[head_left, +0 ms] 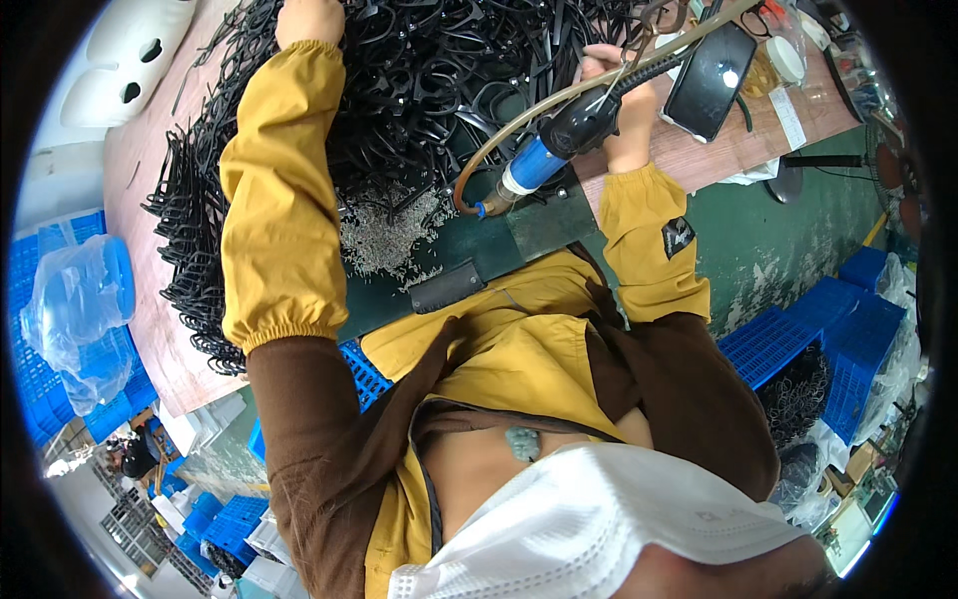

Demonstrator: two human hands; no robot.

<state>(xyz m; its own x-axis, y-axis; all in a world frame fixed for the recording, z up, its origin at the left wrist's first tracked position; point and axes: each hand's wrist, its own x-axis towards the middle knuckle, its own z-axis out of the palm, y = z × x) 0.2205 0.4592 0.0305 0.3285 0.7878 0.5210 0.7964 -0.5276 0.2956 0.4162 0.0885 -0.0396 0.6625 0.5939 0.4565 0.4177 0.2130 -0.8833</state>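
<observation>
My left hand (309,22) reaches to the top edge over a heap of black eyeglass frames and temples (429,90); its fingers are cut off from view. My right hand (629,115) is farther right, partly behind an electric screwdriver (544,155) with a blue front end and a tan hose. The visible fingers of that hand are drawn together near thin eyeglass parts (659,18); what they hold is hidden. A scatter of tiny metal pieces (384,235) lies on the dark green work surface (469,245), between my forearms.
Bundled black temples (190,250) line the table's left side. A black smartphone (709,80) lies right of my right hand, with a white-lidded jar (785,60) beyond it. Blue crates (70,329) stand at left, and more blue baskets (768,344) at right. A white moulded piece (125,60) is at upper left.
</observation>
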